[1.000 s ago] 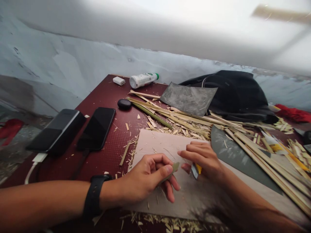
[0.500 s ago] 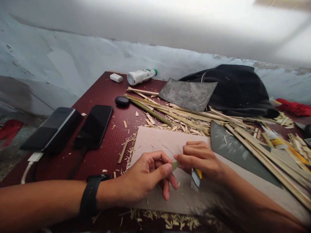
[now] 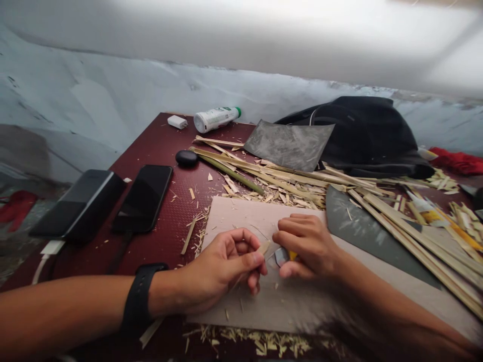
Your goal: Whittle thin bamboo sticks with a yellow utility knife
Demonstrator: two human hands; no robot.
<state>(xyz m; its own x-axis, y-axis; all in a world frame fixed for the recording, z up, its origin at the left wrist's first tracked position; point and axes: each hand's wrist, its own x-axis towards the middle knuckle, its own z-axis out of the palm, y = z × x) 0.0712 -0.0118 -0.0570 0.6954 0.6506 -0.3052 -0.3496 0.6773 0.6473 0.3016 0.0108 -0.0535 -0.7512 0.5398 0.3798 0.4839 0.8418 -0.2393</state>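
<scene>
Between the thumb and fingers of my left hand is a small pale piece of bamboo, its end pointing right. My right hand is wrapped around a yellow utility knife, most of which the fingers hide. The knife's grey metal tip shows just right of the bamboo piece, close to it; whether they touch I cannot tell. Both hands are above a pale board with fine shavings on it.
Bamboo strips and shavings lie behind the board. Grey sandpaper leans by a black cloth. A phone, a power bank, a black oval case and a white bottle rest on the red table.
The piece in my left hand has turned, now showing a pale side instead of green. My right hand has shifted slightly left, and the knife's metal tip has swung towards the piece.
</scene>
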